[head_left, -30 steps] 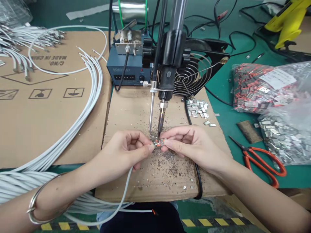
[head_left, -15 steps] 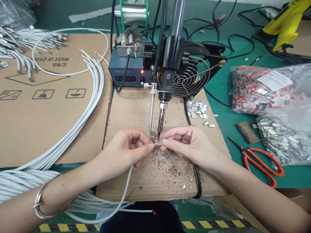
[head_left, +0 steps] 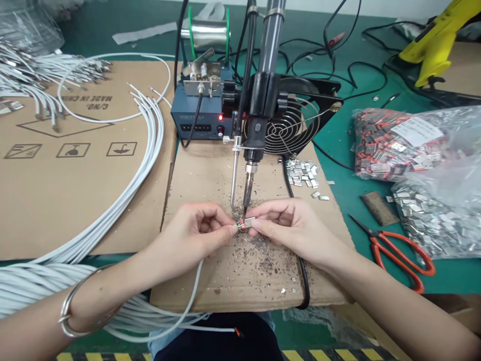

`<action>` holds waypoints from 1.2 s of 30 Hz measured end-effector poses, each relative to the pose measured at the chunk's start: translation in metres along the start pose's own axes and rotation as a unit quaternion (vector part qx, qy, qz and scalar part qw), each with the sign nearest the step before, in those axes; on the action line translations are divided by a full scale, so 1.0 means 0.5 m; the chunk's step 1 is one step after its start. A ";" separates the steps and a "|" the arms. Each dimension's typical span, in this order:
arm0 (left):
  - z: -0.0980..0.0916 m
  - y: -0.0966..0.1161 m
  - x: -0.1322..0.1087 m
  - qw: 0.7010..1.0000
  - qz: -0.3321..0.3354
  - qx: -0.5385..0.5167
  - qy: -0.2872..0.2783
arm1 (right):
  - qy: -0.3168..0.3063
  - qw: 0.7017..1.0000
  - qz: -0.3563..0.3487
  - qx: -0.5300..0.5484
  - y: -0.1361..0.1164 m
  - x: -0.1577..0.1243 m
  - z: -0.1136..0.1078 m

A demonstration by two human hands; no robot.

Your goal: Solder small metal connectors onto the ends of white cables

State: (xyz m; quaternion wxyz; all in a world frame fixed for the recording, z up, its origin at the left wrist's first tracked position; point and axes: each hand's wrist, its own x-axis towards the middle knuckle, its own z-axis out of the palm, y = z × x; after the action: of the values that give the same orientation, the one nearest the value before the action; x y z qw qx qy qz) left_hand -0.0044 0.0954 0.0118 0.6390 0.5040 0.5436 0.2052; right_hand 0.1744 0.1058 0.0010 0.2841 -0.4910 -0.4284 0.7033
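Note:
My left hand pinches the end of a white cable that runs down under my wrist. My right hand pinches a small metal connector with a red part at its left end. Both fingertips meet just under the tip of a fixed soldering iron, with a bent metal solder feed tube beside it. The connector sits on a small cardboard board speckled with solder bits.
A blue solder station and a black fan stand behind the iron. White cables curve over the left cardboard sheet. Loose metal shells, bags of connectors, orange scissors and a yellow glue gun lie right.
The hands have held their pinch under the iron tip. The view has tilted up slightly, and the station's red light has come on.

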 end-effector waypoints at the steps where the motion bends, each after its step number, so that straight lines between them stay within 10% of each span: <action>1: -0.001 0.000 0.000 1.000 0.001 0.008 0.000 | 0.001 1.000 -0.003 -0.006 0.000 0.000 0.000; 36: -0.008 -0.002 0.000 0.999 0.036 0.037 0.018 | -0.029 0.999 -0.024 -0.023 0.003 0.001 -0.012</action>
State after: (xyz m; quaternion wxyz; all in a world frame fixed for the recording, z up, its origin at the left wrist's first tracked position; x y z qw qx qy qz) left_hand -0.0082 0.0969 0.0113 0.6022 0.5425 0.5441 0.2171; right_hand 0.1798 0.1076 -0.0016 0.2772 -0.4667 -0.4637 0.7002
